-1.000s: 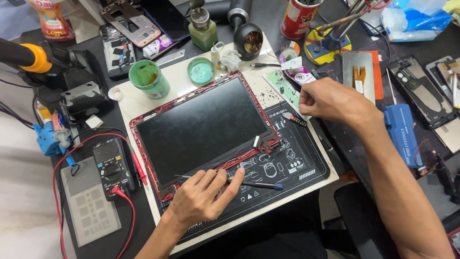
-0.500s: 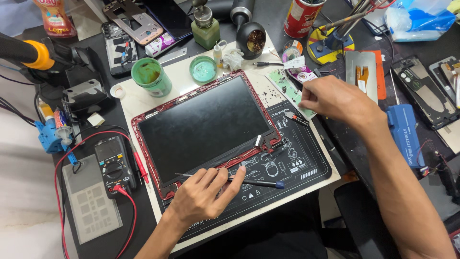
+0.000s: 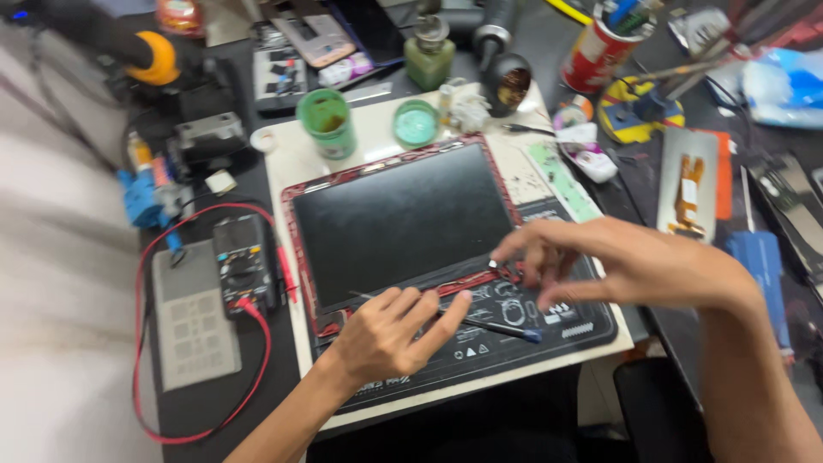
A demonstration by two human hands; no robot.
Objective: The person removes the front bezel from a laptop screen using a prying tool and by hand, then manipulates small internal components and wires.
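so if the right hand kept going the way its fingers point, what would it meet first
The right hand points left with its fingers at the red-framed screen panel, so it would probably meet that panel's lower right edge first; the height above it is unclear.

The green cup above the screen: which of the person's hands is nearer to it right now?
Left. The left hand rests at the screen's lower edge, below the green cup. The right hand is at the lower right corner, farther off.
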